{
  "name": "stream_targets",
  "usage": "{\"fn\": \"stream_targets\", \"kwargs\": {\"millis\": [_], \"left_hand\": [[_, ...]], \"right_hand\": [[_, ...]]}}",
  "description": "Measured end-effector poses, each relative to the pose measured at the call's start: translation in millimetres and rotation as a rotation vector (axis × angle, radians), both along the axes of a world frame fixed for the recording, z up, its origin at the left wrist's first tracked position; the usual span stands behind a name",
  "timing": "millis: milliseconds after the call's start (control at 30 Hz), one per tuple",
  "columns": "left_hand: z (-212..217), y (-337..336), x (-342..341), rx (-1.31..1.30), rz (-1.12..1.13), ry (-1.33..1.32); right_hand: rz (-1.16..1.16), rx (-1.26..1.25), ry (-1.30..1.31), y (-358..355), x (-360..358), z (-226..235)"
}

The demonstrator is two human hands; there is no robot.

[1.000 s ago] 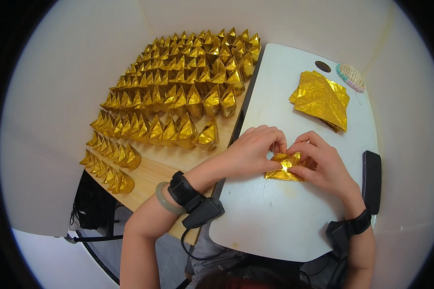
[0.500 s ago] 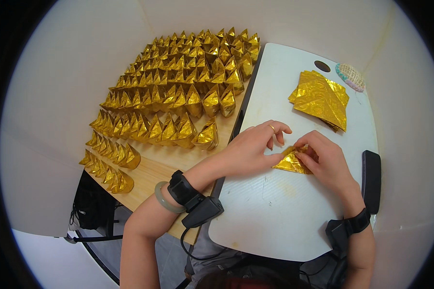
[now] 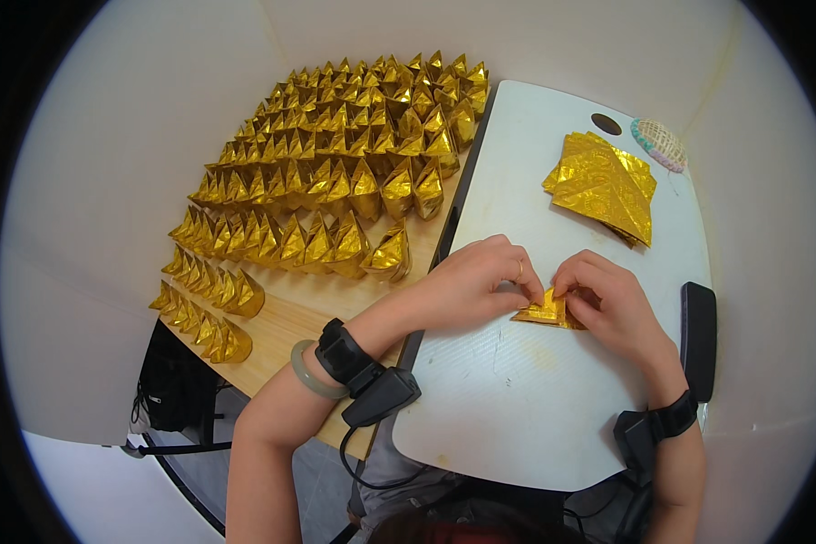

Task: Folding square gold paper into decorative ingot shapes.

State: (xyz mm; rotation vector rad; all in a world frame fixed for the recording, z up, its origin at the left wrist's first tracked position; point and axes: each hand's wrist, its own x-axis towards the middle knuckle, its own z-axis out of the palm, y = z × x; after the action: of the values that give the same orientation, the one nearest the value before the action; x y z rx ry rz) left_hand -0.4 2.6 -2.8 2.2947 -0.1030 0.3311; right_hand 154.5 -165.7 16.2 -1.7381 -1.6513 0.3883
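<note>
A partly folded sheet of gold foil paper (image 3: pixel 546 314) lies on the white board (image 3: pixel 517 399). Its left side is pinched by my left hand (image 3: pixel 494 279), with thumb and fingertips at the folded edge. My right hand (image 3: pixel 607 292) grips the upper right part, its fingers curled over the fold. Both sets of fingertips hide some of the paper. Beyond my hands rests a loose, fanned stack of flat gold foil sheets (image 3: pixel 601 189).
Rows of folded gold paper ingots (image 3: pixel 335 181) stand on the wooden table (image 3: pixel 290 317) to the left. A small woven item (image 3: pixel 659 145) sits at the board's far right corner, near a dark oval hole (image 3: pixel 607 124). A black bar (image 3: pixel 698 343) lines the right edge.
My left fingers have come down from above the paper and closed on its left side. The paper's left part now shows a fold. My right hand has barely shifted.
</note>
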Motion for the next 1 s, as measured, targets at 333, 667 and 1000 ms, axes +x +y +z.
{"fn": "stream_targets", "kwargs": {"millis": [333, 667, 1000], "left_hand": [[2.7, -1.5, 0.0, 0.032, -0.025, 0.034], [1.9, 1.2, -1.1, 0.047, -0.095, 0.065], [3.5, 2.8, -0.7, 0.1, -0.12, 0.087]], "right_hand": [[0.053, -0.002, 0.061, 0.2, 2.6, -3.4], [0.007, -0.055, 0.001, 0.0, 3.5, -3.3], [0.024, -0.111, 0.097, -0.5, 8.7, -3.0]]}}
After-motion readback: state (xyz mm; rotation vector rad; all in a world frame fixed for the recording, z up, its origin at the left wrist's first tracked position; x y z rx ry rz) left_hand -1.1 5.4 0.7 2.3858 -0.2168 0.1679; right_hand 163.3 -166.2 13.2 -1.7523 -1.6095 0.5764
